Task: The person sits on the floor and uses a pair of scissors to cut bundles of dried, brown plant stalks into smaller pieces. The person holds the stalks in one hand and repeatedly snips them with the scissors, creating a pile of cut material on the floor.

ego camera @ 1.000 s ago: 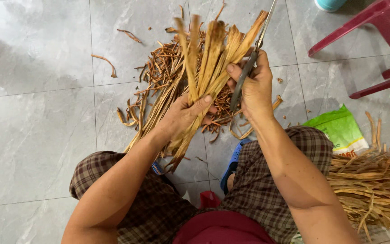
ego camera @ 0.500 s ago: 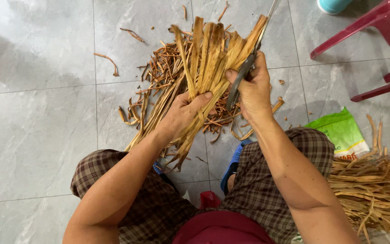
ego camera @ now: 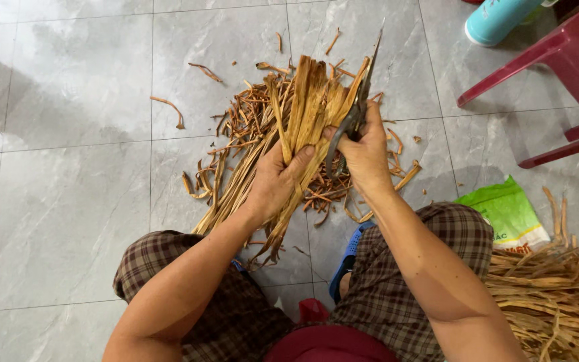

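I am gripping the bundle of dried strips in my left hand, fingers wrapped around; my right hand is clasping scissors beside its tips.

red plastic chair; teal bottle; green bag; grey tiled floor

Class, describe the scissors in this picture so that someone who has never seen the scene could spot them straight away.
Start at the grey tiled floor and find the bundle of dry tan strips gripped upright in the left hand. Just beside it, the right hand holds the scissors against the bundle's top edge. They are the only dark, metallic, pointed thing among the pale, fibrous strips.
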